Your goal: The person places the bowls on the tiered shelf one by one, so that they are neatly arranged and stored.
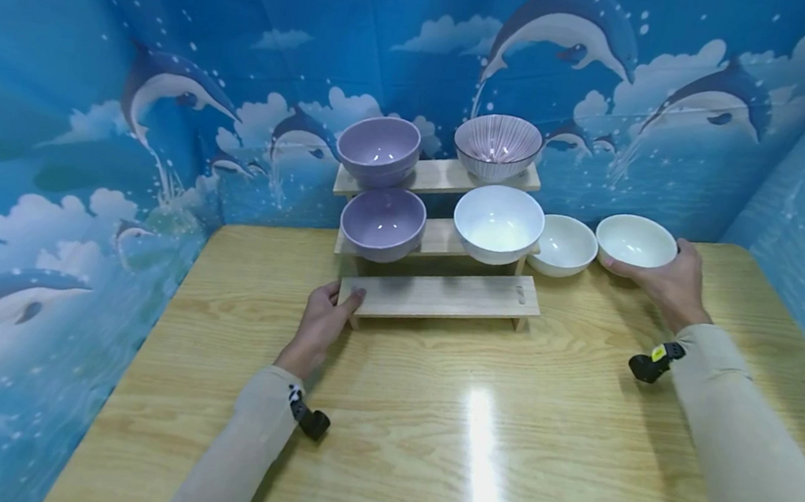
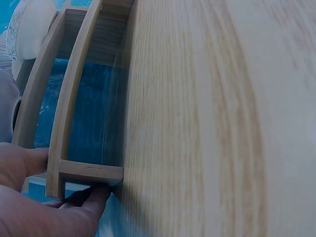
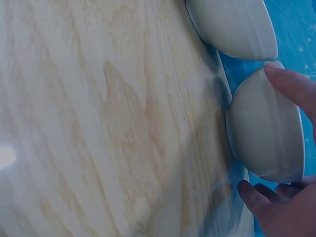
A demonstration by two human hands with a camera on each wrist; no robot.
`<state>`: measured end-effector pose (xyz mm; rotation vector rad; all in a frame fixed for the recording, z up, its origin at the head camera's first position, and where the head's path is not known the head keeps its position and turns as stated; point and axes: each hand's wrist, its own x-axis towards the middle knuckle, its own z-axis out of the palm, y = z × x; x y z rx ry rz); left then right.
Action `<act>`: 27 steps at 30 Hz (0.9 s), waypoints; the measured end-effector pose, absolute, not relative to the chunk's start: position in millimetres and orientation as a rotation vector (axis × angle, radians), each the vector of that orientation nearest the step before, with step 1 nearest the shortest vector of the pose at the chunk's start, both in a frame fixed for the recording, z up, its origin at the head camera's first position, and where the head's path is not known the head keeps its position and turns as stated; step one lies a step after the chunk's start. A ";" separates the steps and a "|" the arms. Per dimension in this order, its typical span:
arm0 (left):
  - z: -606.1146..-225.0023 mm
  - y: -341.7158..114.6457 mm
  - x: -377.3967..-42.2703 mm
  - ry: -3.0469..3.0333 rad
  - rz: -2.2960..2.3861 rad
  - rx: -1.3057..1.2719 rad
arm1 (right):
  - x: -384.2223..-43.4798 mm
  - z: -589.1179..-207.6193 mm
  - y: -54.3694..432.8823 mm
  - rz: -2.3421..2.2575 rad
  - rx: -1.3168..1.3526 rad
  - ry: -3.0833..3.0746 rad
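Observation:
My left hand [image 1: 318, 328] pinches the left end of the lowest wooden riser [image 1: 442, 294], thumb on top of the board and fingers at its underside in the left wrist view. At the right, my right hand [image 1: 673, 286] spans a white bowl [image 3: 266, 123] on the table, with the thumb at one side of its rim and fingers around the other. A second white bowl [image 1: 562, 247] stands just left of it. Behind the lowest riser, the middle tier [image 1: 439, 238] bears a purple bowl [image 1: 383, 226] and a white bowl [image 1: 498, 227].
On the top tier [image 1: 440, 176] are another purple bowl [image 1: 378, 152] and a striped bowl [image 1: 497, 148]. A dolphin-print cloth [image 1: 366, 34] rises behind and beside the wooden table [image 1: 399, 422].

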<state>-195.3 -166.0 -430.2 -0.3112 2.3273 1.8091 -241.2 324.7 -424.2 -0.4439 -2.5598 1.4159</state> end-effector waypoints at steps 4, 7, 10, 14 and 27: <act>-429.4 -165.6 -194.6 2.332 1.799 -0.306 | -241.8 -425.1 323.9 1.435 -0.469 -2.554; -429.3 -165.5 -194.5 2.333 1.800 -0.302 | -242.3 -425.8 322.9 1.450 -0.474 -2.540; -429.4 -165.6 -194.4 2.337 1.801 -0.300 | -242.9 -426.7 322.3 1.453 -0.481 -2.531; -429.6 -165.4 -194.3 2.338 1.808 -0.297 | -243.1 -427.3 321.8 1.443 -0.493 -2.531; -429.3 -165.6 -194.8 2.336 1.786 -0.314 | -239.2 -430.6 321.9 1.463 -0.544 -2.497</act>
